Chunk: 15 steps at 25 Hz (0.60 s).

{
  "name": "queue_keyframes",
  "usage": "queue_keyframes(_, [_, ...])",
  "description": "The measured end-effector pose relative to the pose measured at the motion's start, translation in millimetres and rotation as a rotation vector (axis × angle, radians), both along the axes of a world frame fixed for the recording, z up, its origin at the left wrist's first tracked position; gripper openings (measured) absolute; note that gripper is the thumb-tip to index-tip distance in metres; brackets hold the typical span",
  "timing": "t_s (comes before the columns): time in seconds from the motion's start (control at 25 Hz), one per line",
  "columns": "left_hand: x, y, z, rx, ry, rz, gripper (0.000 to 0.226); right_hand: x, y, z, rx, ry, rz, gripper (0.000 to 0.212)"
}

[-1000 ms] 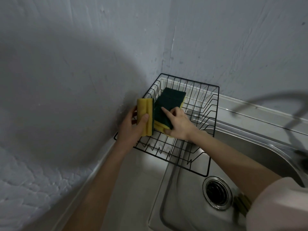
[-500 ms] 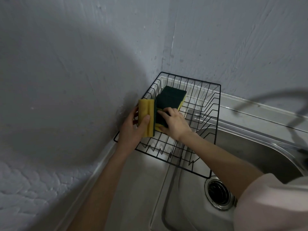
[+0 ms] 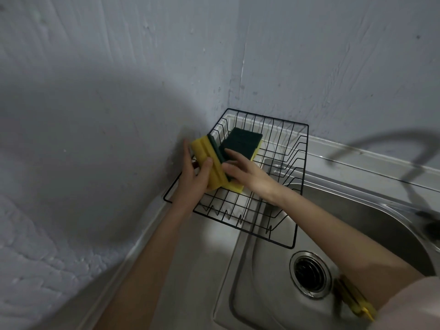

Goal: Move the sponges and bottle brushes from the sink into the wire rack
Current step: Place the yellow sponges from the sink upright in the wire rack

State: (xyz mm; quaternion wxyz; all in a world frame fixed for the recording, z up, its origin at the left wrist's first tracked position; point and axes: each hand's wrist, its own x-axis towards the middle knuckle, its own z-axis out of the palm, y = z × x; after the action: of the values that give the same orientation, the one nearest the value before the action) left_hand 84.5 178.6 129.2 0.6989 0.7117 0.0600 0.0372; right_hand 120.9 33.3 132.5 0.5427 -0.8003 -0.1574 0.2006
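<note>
A black wire rack [image 3: 300, 186] sits in the wall corner, overlapping the steel sink [image 3: 262, 298]. A sponge with its dark green side up [image 3: 244, 142] lies flat in the rack. My left hand [image 3: 194, 182] grips a yellow sponge [image 3: 206, 160], tilted on edge at the rack's left side. My right hand [image 3: 247, 175] rests with spread fingers against that sponge's green face and on another yellow sponge [image 3: 235, 187] lying in the rack. A yellow item [image 3: 354, 300] lies in the sink, partly hidden by my right arm and sleeve.
The drain [image 3: 309, 275] is in the sink bowl below the rack. A blurred dark faucet [image 3: 428, 227] stands at the right edge. Grey walls close in behind and to the left of the rack.
My left hand has tipped the yellow sponge from upright to leaning left and moved it slightly back. My right hand has slid forward over the sponges, its fingers flatter.
</note>
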Motion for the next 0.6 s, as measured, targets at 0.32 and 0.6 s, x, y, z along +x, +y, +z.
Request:
queue_keyframes(0.32, [-7,4,-5,0.533,-0.039,-0.054,0.047,-16,-19,-5,-0.506,-0.332,0.118,0.079])
queue_keyframes(0.6, [-13,5,-17,0.992,0.174,-0.208,0.041,-11,-6,-17,-0.777,-0.467,0.290,0.070])
